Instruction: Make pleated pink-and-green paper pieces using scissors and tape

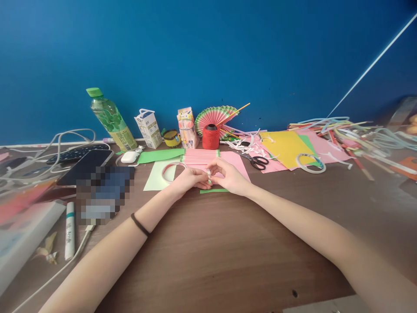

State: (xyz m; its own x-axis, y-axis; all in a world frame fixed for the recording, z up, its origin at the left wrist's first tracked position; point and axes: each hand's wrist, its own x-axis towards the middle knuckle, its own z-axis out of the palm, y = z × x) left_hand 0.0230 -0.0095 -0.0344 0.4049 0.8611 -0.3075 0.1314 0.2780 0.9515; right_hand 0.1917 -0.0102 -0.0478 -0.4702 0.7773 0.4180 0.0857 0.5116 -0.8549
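Both hands meet over the sheets of paper, closed on a small white-and-green piece that looks like folded paper; the fingers cover much of it. My left hand pinches it from the left, and my right hand grips it from the right with thumb and fingertips. Beneath them lie a pink sheet, a pale green sheet and a green strip. A roll of tape rests beside my left hand. Just beyond the hands is a pleated pink strip with green edges.
Along the blue wall stand a bottle, a milk carton, a red thread spool and a pleated paper fan. Black-handled scissors, yellow paper and another tape roll lie right; phones and a marker left.
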